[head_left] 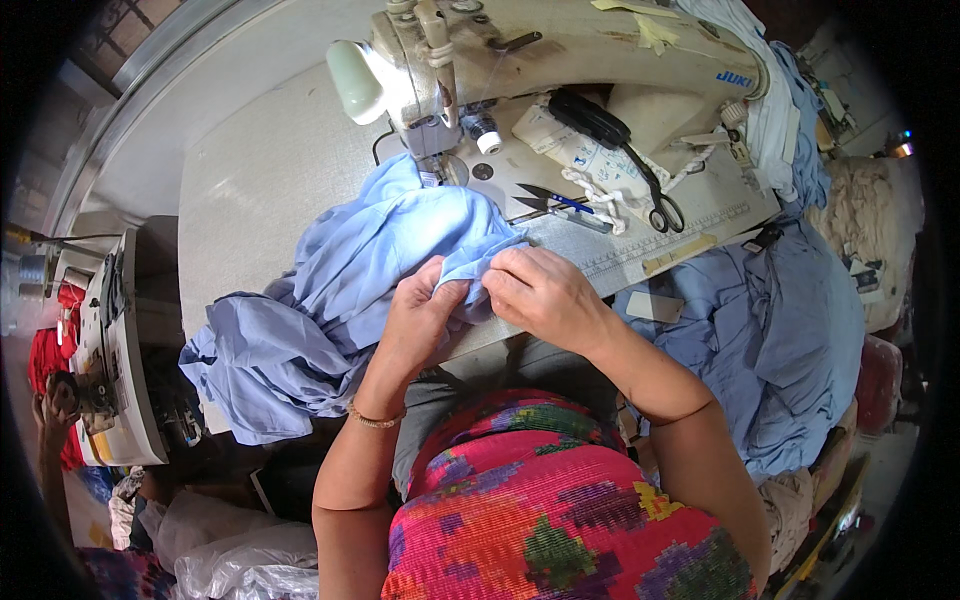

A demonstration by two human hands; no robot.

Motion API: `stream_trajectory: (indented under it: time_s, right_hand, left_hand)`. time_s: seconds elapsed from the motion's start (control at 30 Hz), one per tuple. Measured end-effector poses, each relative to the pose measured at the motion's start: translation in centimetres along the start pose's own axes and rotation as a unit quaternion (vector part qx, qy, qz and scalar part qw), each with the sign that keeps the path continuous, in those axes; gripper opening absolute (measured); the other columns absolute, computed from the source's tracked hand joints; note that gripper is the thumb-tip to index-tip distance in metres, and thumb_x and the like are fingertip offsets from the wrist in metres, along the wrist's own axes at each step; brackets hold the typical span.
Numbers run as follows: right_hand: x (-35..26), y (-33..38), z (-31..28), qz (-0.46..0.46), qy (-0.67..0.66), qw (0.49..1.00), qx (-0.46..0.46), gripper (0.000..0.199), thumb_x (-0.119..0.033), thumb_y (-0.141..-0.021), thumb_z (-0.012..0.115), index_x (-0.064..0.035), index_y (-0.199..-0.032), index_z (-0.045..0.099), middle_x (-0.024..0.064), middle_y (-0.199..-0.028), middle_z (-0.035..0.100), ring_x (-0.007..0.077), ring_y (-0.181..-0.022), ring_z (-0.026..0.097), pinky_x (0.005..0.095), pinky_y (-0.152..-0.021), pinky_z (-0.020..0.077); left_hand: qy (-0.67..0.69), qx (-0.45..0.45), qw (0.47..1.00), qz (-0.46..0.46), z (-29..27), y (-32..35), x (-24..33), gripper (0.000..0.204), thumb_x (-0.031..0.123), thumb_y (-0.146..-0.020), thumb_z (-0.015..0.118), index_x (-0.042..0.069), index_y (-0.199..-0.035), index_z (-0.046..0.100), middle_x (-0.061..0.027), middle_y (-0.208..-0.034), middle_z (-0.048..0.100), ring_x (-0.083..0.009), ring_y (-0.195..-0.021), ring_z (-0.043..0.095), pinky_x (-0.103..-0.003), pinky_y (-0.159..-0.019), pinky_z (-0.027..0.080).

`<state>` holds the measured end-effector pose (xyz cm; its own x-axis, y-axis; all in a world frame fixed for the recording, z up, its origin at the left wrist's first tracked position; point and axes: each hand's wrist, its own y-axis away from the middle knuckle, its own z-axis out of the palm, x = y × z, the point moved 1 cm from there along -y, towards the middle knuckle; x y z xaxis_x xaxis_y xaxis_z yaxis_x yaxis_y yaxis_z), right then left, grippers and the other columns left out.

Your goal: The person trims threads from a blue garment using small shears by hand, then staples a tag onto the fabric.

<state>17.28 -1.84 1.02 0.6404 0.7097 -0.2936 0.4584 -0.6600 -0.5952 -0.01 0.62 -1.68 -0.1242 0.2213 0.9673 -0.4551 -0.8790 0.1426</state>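
A light blue garment [370,235] lies bunched on the sewing table, its far part reaching under the needle area of the sewing machine [560,50]. Close to the table's front edge, my left hand [425,305] pinches a fold of this cloth between thumb and fingers. My right hand [540,295] grips the same fold just to the right, fingertips closed on it. The two hands are nearly touching. Part of the garment hangs over the front edge at the left. What lies inside the fold is hidden by my fingers.
Right of the garment lie thread snips [565,208], black-handled scissors [630,150] and a white cord [605,200]. More blue cloth [750,340] is heaped at the right. A lit lamp [357,82] hangs by the machine head. At far left, another person's hand [55,405] is beside another machine.
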Motion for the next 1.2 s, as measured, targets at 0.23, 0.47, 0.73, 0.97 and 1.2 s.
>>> stream_trajectory:
  time_s: [0.23,0.47,0.73,0.97,1.2]
  right_hand:
    - [0.5,0.2,1.0,0.064,-0.253,0.965,0.031,0.015,0.006,-0.069,0.058,-0.0031,-0.079,0.052,0.0096,-0.086,0.057,0.0251,-0.071,0.059,0.0304,-0.06,0.049]
    - [0.0,0.0,2.0,0.006,-0.248,0.968,-0.035,0.015,0.007,-0.072,0.056,-0.0022,-0.082,0.049,0.0108,-0.085,0.059,0.0246,-0.073,0.06,0.0317,-0.063,0.0495]
    - [3.7,1.1,-1.5,0.278,-0.272,0.92,-0.051,0.012,-0.013,-0.089,0.053,-0.0013,-0.088,0.053,0.0088,-0.085,0.059,0.0223,-0.073,0.059,0.0323,-0.065,0.049]
    - [-2.0,1.5,0.1,0.283,-0.595,0.75,-0.06,0.041,-0.03,-0.091,0.055,-0.0007,-0.119,0.046,0.0042,-0.109,0.053,0.0112,-0.098,0.051,0.0272,-0.084,0.0439]
    - [-1.4,1.7,0.8,0.383,-0.723,0.574,0.033,0.038,-0.016,-0.09,0.058,-0.0034,-0.123,0.044,0.001,-0.108,0.053,0.0089,-0.099,0.051,0.0266,-0.085,0.0446]
  left_hand:
    - [0.019,-0.021,0.999,-0.045,-0.1,0.0,0.3,0.013,0.009,-0.09,0.05,0.002,-0.096,0.059,0.0028,-0.082,0.056,-0.0041,-0.071,0.049,-0.02,-0.064,0.041]
    - [0.091,-0.001,0.995,-0.039,-0.3,0.2,0.8,0.016,0.008,-0.09,0.048,0.001,-0.099,0.06,0.0002,-0.09,0.06,-0.0066,-0.076,0.054,-0.022,-0.07,0.045]
    - [0.078,0.018,0.997,-0.012,-0.6,0.5,0.8,0.016,0.011,-0.09,0.052,0.001,-0.099,0.061,-0.0001,-0.089,0.06,-0.0074,-0.076,0.053,-0.023,-0.07,0.044]
    - [-0.512,0.101,0.804,0.286,2.4,2.7,3.5,0.03,0.006,-0.074,0.06,0.0,-0.104,0.057,-0.0116,-0.086,0.05,-0.0244,-0.072,0.053,-0.03,-0.065,0.042]
    - [-0.601,0.066,0.709,0.363,3.5,4.2,0.8,0.043,0.005,-0.068,0.064,0.003,-0.111,0.057,-0.0097,-0.101,0.051,-0.0228,-0.077,0.049,-0.033,-0.067,0.04]
